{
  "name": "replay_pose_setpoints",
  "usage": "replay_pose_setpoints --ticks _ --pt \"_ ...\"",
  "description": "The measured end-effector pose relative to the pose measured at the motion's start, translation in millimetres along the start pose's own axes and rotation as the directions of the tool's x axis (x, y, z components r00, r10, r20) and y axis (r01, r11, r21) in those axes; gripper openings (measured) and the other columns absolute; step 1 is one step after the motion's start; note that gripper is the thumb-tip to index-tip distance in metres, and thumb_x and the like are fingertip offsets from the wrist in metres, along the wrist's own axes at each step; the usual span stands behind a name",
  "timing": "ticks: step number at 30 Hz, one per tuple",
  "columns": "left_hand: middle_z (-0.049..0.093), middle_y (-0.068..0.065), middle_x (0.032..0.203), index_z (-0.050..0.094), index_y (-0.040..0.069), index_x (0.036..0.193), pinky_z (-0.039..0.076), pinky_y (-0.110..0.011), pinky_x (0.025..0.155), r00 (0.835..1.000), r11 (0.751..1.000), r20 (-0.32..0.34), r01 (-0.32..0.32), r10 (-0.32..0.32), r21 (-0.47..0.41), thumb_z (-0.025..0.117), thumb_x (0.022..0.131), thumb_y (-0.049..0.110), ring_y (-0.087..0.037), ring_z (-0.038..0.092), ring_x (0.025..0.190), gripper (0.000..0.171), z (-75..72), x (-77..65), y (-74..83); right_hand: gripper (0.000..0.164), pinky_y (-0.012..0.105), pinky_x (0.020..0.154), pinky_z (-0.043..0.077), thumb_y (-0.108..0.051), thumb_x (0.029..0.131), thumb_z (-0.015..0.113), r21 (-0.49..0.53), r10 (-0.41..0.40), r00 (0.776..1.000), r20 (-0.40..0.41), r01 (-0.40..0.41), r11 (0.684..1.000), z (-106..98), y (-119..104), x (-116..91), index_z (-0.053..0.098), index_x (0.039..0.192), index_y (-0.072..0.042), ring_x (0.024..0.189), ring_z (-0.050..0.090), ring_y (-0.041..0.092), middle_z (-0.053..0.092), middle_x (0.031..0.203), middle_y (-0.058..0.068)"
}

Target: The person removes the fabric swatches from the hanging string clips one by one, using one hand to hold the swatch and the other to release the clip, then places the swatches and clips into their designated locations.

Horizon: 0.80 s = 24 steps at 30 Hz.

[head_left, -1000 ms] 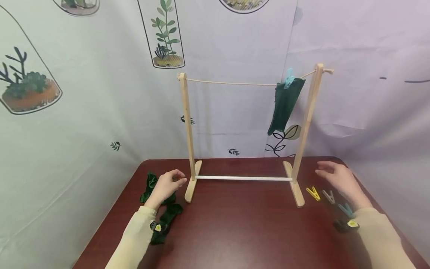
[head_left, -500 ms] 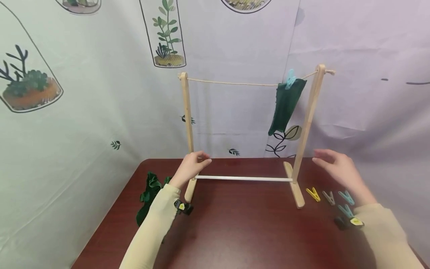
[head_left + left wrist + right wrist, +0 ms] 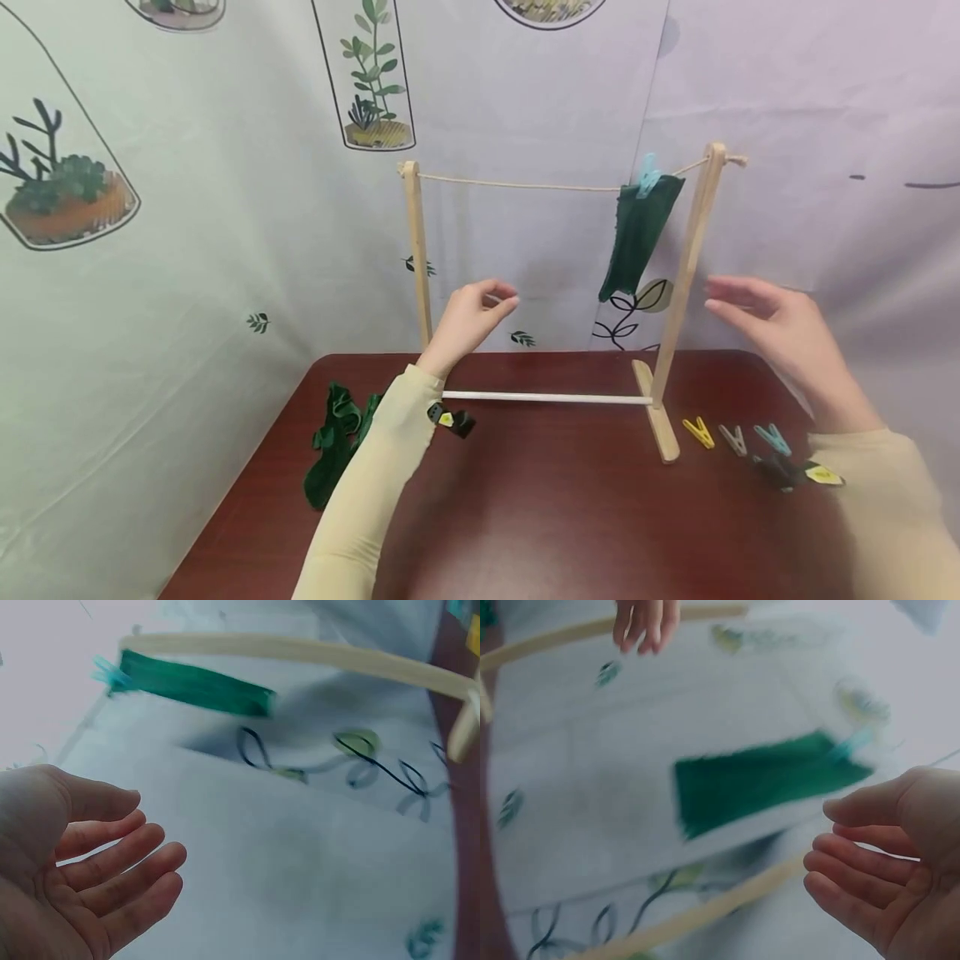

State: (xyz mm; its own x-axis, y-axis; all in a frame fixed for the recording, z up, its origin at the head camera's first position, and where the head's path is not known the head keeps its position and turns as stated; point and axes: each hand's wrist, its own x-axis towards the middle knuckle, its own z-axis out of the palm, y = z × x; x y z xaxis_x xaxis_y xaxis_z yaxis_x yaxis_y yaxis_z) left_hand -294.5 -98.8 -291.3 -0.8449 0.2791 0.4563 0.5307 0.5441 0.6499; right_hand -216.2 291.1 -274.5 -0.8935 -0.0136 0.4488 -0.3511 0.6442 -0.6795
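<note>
A dark green cloth hangs near the right end of the line, held there by a light blue clothespin. My left hand is raised in front of the rack's left post, fingers loosely bent and nothing between them. To the right of the right post, my right hand is also lifted, its thumb and fingers apart and holding nothing. Both wrist views show the bare palms, with the left hand and the right hand each some way from the green cloth.
Crumpled green cloth lies at the table's left, partly behind my left sleeve. On the right lie a yellow clothespin, a grey one and a light blue clothespin. A white rod joins the wooden feet of the rack.
From beside the crumpled cloth, my left hand has risen and moved right. My right hand has gone up from above the clothespins. The hanging cloth stays in place.
</note>
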Motion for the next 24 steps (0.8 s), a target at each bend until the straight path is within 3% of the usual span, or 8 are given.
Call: replay_pose_setpoints --ticks 5,10,15,20,24 --pt "0.073 0.0 0.108 0.073 0.011 0.114 0.055 -0.034 0.081 0.997 0.997 -0.026 -0.073 0.072 -0.028 0.067 0.099 0.029 -0.017 0.069 0.096 0.024 -4.8 16.0 30.5 0.044 0.005 0.077 0.043 -0.025 0.093 0.075 0.074 -0.036 0.998 -0.057 0.041 0.996 -13.0 -32.4 -0.1 0.065 0.136 -0.017 0.094 0.063 -0.013 0.067 0.11 -0.026" --pt "0.072 0.001 0.107 0.073 0.013 0.114 0.054 -0.029 0.079 0.995 0.992 0.003 -0.099 0.1 -0.083 0.067 0.099 0.027 -0.013 0.068 0.094 0.022 0.1 28.5 52.0 0.043 0.006 0.073 0.046 -0.018 0.092 0.076 0.122 -0.068 0.992 -0.111 0.081 0.989 -18.7 -56.5 6.0 0.067 0.134 -0.018 0.088 0.066 -0.009 0.069 0.109 -0.024" --pt "0.072 0.0 0.109 0.071 0.01 0.117 0.054 -0.027 0.078 0.995 0.989 0.027 -0.091 0.094 -0.114 0.068 0.098 0.026 -0.014 0.068 0.095 0.025 14.2 38.9 64.2 0.043 0.006 0.074 0.045 -0.02 0.092 0.075 0.078 -0.125 0.982 -0.144 0.137 0.987 -19.3 -72.0 13.8 0.067 0.134 -0.02 0.087 0.066 -0.009 0.069 0.11 -0.024" --pt "0.069 -0.005 0.115 0.063 0.008 0.129 0.054 -0.024 0.083 0.997 0.988 0.023 -0.066 0.07 -0.139 0.07 0.097 0.024 -0.018 0.067 0.103 0.036 33.0 51.2 71.5 0.045 0.005 0.08 0.046 -0.013 0.092 0.076 0.046 -0.24 0.953 -0.183 0.252 0.967 -17.6 -84.4 32.4 0.065 0.136 -0.014 0.096 0.063 -0.009 0.067 0.109 -0.022" --pt "0.066 -0.007 0.123 0.06 0.007 0.133 0.054 -0.023 0.085 0.998 0.989 0.042 -0.039 0.045 -0.144 0.07 0.097 0.024 -0.018 0.065 0.109 0.041 48.7 59.3 72.7 0.047 0.009 0.088 0.046 -0.009 0.091 0.075 0.043 -0.28 0.938 -0.203 0.294 0.955 -18.6 -94.2 49.2 0.064 0.136 -0.011 0.102 0.062 -0.006 0.069 0.116 -0.013"
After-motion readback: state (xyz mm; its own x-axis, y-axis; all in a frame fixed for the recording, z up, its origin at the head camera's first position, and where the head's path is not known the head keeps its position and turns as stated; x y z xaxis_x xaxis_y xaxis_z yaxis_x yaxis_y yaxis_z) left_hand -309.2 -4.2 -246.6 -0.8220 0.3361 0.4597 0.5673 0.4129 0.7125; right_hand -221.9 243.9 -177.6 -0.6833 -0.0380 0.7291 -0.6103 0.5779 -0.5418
